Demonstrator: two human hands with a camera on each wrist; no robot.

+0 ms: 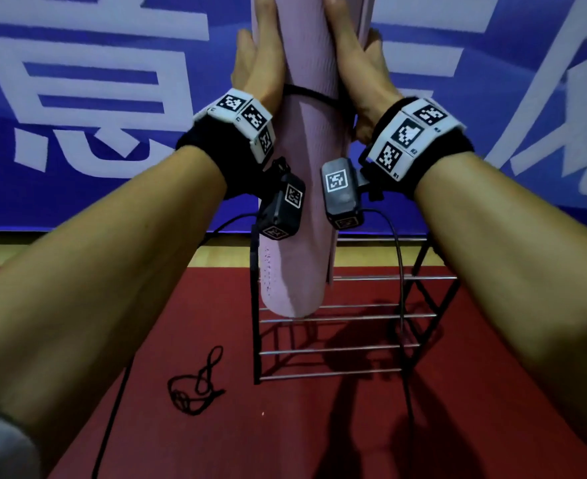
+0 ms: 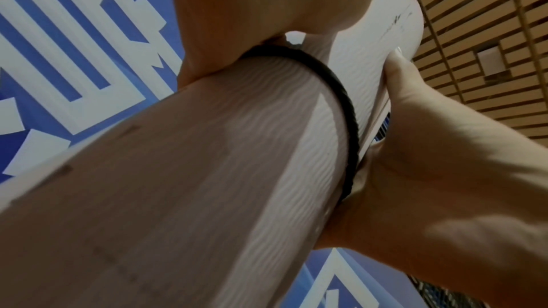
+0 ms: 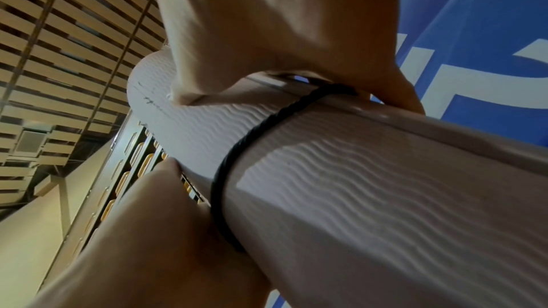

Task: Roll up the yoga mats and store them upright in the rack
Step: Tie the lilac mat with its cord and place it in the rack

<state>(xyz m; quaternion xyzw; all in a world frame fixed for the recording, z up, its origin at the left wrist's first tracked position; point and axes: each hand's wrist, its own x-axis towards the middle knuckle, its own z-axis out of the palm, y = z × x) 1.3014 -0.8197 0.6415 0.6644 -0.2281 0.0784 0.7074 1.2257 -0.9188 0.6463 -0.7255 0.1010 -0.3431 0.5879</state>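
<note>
Already rolled and tied with a cord (image 1: 314, 95), the mat (image 1: 295, 188) stands upright between the left hand (image 1: 261, 63) and right hand (image 1: 357, 63), both clasped around it. Below the grip, its foot is at the rack (image 1: 350, 319) bars; seating it looks unfinished. A spare cord (image 1: 195, 385) lies on the floor.

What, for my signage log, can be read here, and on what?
"息": large white character on the blue banner; its top is cropped, so this is probable.
"R1", "R2": right wristband.
Other banner characters: cropped, unreadable.
Left wristband labels: too small.
Yoga mat: dark specks, unreadable.
</note>
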